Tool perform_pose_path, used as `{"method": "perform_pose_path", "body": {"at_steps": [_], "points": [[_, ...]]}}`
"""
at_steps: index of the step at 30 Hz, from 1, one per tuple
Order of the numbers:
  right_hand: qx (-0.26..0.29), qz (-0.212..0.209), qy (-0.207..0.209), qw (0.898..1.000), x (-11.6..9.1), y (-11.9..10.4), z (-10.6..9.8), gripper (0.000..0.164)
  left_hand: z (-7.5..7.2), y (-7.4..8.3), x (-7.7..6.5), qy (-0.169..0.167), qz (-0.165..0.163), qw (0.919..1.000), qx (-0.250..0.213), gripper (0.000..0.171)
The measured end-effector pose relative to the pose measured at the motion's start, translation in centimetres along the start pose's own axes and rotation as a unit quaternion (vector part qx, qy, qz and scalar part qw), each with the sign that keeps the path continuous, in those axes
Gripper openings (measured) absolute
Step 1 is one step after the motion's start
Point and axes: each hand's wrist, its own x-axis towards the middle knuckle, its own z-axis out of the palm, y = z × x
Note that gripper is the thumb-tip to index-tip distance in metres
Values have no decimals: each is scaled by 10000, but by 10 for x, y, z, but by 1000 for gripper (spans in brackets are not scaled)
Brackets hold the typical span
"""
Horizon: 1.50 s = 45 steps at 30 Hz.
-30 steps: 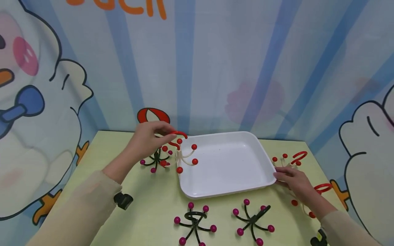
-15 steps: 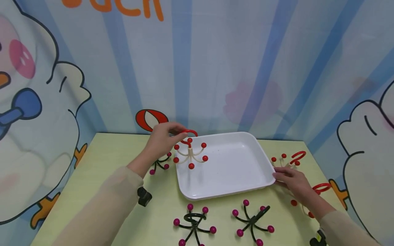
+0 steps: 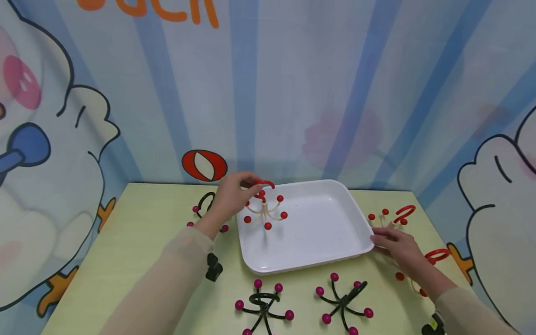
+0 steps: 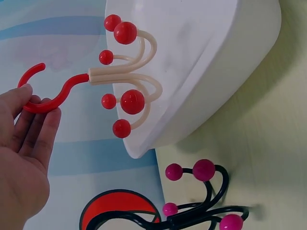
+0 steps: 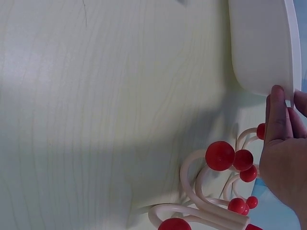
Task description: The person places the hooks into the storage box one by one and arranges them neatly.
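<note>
My left hand [image 3: 231, 197] pinches the red curved top of a multi-arm hanging hook [image 3: 265, 213] between thumb and fingers. Its cream arms curl up to red ball tips, and it hangs over the left end of a white tray [image 3: 318, 223]. In the left wrist view the red stem [image 4: 64, 93] runs from the fingers to the cream arms. At the tray's right corner, my right hand [image 3: 398, 244] grips the rim, thumb on the upper side and fingers beneath, as the right wrist view [image 5: 283, 120] shows.
Two black hanging hooks with magenta balls, one on the left [image 3: 264, 307] and one on the right [image 3: 344, 300], lie before the tray. Another black hook [image 4: 192, 215] is partly behind my left arm. Two red-and-cream hooks [image 3: 405, 213] [image 3: 437, 256] lie at the right. A printed curtain [image 3: 284, 93] backs the table.
My left hand has carried the red-and-cream hook rightward from the tray's left edge to over its inside. My right hand keeps its hold on the tray rim.
</note>
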Motion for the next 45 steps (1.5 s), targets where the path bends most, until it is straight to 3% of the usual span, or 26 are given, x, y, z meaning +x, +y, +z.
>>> {"method": "perform_pose_path", "body": {"at_steps": [33,39,45], "points": [[-202,59,101,9997,-8,-1,3,59,30,-31,-8,193,-584,9981,-94,18],[-258,49,112,9996,-8,-2,2,59,26,-28,-8,81,-583,9981,-195,31],[-291,-37,40,9996,-8,-4,1,59,11,-23,-7,-86,-398,9991,-79,38]]}}
